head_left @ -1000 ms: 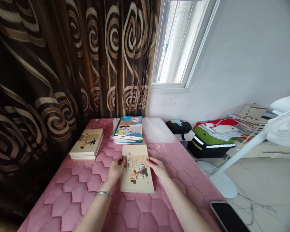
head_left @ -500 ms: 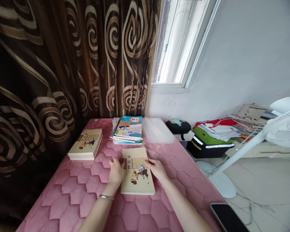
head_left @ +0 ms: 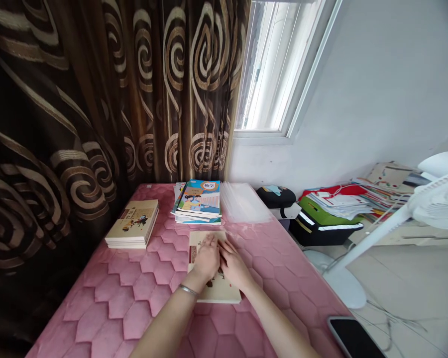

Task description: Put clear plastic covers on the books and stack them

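A cream-coloured paperback book (head_left: 223, 294) with dark characters and a small painted scene on its cover lies flat in front of me. My left hand (head_left: 207, 259) rests on the upper middle of the cover, its fingers stretched out. Beside it, touching, my right hand (head_left: 234, 266) lies on the right half of the cover with fingers extended. Neither hand grips the book; together they hide most of the cover picture. On the left sits a stack of matching cream books (head_left: 134, 221).
The pink quilted surface (head_left: 123, 298) bears a pile of textbooks (head_left: 197, 199), a sheaf of clear plastic covers (head_left: 246, 204) and, at the right edge, a phone (head_left: 356, 335). A white fan (head_left: 381, 238) and a green-black box (head_left: 324, 219) stand to the right.
Both hands have moved from the book's left and right edges inward onto its cover, now lying side by side. The book itself has hardly shifted.
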Available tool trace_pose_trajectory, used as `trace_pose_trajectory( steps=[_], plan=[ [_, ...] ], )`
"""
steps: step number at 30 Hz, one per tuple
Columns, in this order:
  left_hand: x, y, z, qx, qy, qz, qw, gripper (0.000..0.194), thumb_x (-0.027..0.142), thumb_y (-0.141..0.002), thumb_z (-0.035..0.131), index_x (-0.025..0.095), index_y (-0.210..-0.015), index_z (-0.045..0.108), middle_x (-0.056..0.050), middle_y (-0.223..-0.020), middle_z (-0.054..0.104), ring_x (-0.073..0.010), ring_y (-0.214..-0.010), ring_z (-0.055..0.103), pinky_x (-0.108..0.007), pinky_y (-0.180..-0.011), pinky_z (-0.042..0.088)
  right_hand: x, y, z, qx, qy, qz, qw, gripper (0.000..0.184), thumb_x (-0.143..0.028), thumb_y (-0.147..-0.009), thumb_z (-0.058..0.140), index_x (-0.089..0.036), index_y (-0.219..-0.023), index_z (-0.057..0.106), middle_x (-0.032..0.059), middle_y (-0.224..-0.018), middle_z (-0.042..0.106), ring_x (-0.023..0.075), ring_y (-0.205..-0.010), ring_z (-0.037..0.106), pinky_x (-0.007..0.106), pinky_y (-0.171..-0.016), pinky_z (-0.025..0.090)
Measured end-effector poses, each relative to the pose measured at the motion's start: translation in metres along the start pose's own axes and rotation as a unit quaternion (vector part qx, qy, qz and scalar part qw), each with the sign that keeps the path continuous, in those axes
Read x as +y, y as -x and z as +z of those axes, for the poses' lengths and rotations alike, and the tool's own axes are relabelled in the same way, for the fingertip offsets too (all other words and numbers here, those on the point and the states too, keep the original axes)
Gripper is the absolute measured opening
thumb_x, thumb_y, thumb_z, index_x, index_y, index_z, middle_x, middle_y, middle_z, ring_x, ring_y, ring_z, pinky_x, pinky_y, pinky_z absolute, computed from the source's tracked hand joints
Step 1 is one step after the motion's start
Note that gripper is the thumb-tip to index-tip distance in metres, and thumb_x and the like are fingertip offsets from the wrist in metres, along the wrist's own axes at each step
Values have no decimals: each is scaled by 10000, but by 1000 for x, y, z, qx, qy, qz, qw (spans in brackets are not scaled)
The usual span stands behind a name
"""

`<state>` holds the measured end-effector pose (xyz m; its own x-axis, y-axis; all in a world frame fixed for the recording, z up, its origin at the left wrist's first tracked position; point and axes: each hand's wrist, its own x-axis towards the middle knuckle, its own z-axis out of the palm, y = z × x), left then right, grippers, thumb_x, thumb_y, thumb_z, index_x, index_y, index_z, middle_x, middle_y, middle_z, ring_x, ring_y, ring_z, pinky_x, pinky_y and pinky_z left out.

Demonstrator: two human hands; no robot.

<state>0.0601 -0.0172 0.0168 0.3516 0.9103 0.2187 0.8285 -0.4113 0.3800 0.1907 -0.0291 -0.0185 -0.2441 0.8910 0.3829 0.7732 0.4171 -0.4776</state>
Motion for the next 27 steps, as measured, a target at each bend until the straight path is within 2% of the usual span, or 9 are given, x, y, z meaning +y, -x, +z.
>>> trace_pose_trajectory(
  steps=[3, 5, 10, 13, 16, 20, 23, 27],
  plan=[
    [-1, -11, 6, -28, -7, 12, 1000, 508, 262, -930, 267, 88, -1388, 401, -144, -1477, 384, -227, -1393, 295, -417, -1161, 214, 2, 1, 3, -30, -2, 9, 999, 509, -191, -903, 331, -140, -1402, 420, 80, -1458, 418, 206, -1393, 281, 428, -1148, 294],
    [-11, -12, 3, -33, -17, 6, 999, 535, 314, -934, 261, 101, -1412, 373, -128, -1501, 339, -222, -1410, 253, -409, -1174, 166, 2, 2, 1, -55, 11, 22, 998, 496, -245, -925, 321, -137, -1397, 428, 76, -1472, 396, 210, -1402, 258, 429, -1153, 275],
    [-54, -6, -12, -33, -36, -100, 994, 586, 382, -934, 269, 105, -1448, 298, -141, -1535, 245, -267, -1428, 188, -465, -1158, 155, -5, 3, -11, -99, 31, 47, 993, 493, -310, -948, 297, -181, -1410, 412, 41, -1502, 340, 216, -1408, 241, 438, -1144, 257],
    [-69, 0, -16, -32, -49, -121, 991, 587, 371, -941, 245, 92, -1458, 261, -152, -1535, 242, -257, -1428, 189, -463, -1158, 140, -16, -2, -15, -106, 71, 61, 990, 488, -290, -944, 303, -171, -1399, 431, 54, -1502, 336, 234, -1406, 244, 463, -1149, 208],
    [-69, 2, -15, -34, -74, -129, 988, 583, 363, -943, 232, 88, -1456, 265, -153, -1535, 243, -255, -1432, 175, -466, -1161, 115, -32, -16, -10, -109, 110, 39, 987, 498, -322, -949, 305, -140, -1394, 434, 87, -1514, 302, 245, -1420, 201, 484, -1161, 120],
    [-67, 3, -15, -41, -95, -127, 987, 586, 365, -945, 225, 78, -1454, 268, -155, -1536, 238, -256, -1432, 174, -473, -1161, 108, -40, -37, 0, -170, 102, -17, 980, 579, -468, -965, 233, -176, -1461, 301, 45, -1540, 223, 216, -1439, 120, 472, -1165, 76],
    [-68, 1, -18, -41, -101, -125, 986, 576, 361, -947, 227, 95, -1456, 275, -140, -1535, 250, -256, -1428, 191, -478, -1159, 119, -30, -44, -3, -184, 118, 34, 975, 611, -473, -970, 170, -135, -1472, 250, 57, -1551, 157, 214, -1442, 93, 466, -1166, 55],
    [-56, 2, -20, 0, -120, -126, 985, 543, 282, -928, 291, 110, -1443, 319, -145, -1513, 301, -271, -1415, 233, -511, -1155, 127, -25, -34, -13, -139, 164, 138, 967, 604, -415, -969, 202, -79, -1469, 234, 116, -1547, 122, 258, -1442, 69, 535, -1145, 44]
  ],
)
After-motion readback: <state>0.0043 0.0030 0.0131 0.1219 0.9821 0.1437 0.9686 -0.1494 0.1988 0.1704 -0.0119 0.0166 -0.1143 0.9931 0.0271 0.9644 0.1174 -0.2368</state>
